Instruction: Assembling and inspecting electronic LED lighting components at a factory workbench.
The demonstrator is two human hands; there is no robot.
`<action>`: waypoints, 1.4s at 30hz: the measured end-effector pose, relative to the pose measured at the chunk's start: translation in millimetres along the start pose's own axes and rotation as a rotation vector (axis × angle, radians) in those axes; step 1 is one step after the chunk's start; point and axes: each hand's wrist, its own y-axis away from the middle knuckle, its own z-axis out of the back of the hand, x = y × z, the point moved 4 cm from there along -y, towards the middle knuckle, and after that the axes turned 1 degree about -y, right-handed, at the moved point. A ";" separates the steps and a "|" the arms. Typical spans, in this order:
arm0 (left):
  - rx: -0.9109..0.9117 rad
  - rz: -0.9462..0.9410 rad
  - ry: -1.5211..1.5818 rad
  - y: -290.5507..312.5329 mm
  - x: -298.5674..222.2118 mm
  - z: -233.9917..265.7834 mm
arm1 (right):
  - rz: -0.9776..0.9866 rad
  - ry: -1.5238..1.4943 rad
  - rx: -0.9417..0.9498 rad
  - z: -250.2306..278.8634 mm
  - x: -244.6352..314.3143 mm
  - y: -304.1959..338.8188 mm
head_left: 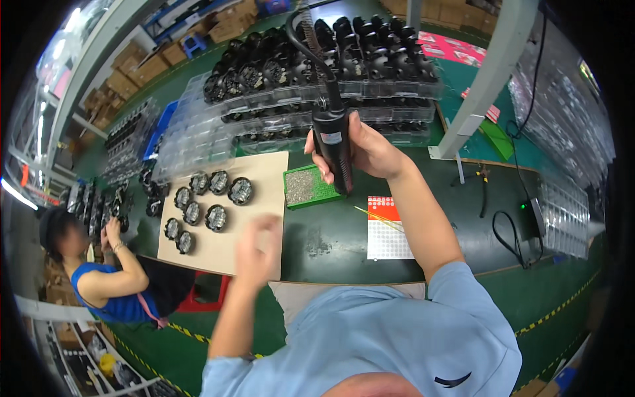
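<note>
My right hand (pixel 369 147) is wrapped round a black electric screwdriver (pixel 334 142), which hangs upright from a coiled cord above the bench. Its lower end is over a green tray (pixel 324 190) filled with small screws. My left hand (pixel 259 250), smeared by motion, is above the beige board (pixel 268 178) near its front edge; its fingers cannot be made out. On that board, left of the hand, several round black parts with clear, shiny centres lie spread out, one of them a round part (pixel 215 218) close to the hand.
Stacked clear plastic trays (pixel 397 89) with black housings stand behind the bench. A red and white sticker sheet (pixel 389 228) lies at right, near a grey post (pixel 489 79) and a black power adapter (pixel 534 215). A co-worker (pixel 112 278) handles parts at far left.
</note>
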 end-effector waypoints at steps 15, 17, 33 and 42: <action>0.061 -0.149 -0.163 56.6 -16.3 -62.4 | -0.001 -0.077 -0.046 -14.8 -8.2 34.3; 0.058 -0.144 -0.160 57.5 -16.7 -61.7 | 0.029 -0.145 -0.135 -14.6 -17.9 45.9; 0.000 -0.174 -0.125 60.8 -11.6 -60.4 | 0.013 0.427 -0.791 -33.2 -29.3 123.1; 0.013 -0.190 -0.140 58.0 -14.1 -66.2 | -0.134 1.330 -0.951 -29.3 -69.6 187.7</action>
